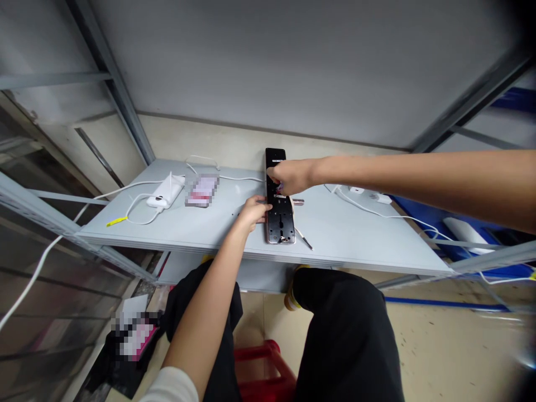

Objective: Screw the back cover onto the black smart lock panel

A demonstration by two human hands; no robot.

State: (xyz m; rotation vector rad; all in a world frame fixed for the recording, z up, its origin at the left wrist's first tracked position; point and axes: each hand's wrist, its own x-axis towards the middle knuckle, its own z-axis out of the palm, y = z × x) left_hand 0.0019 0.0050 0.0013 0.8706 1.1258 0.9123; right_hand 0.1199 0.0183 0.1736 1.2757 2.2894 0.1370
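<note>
A long black panel [280, 218] with a metal frame lies lengthwise on the grey metal shelf [343, 234]. My left hand [253, 213] rests against the panel's left edge, fingers curled on it. My right hand [290, 176] reaches in from the right and pinches something small over the panel's upper middle; what it holds is hidden by the fingers. A thin rod-like tool [305, 240] lies on the shelf just right of the panel.
A white power bank [165, 192] with a white cable lies at the shelf's left, beside a blurred-out phone [202, 190]. White chargers [368, 194] and cables sit to the right. A red stool [268, 368] stands below, between my knees. Blue bins [444, 223] are at the right.
</note>
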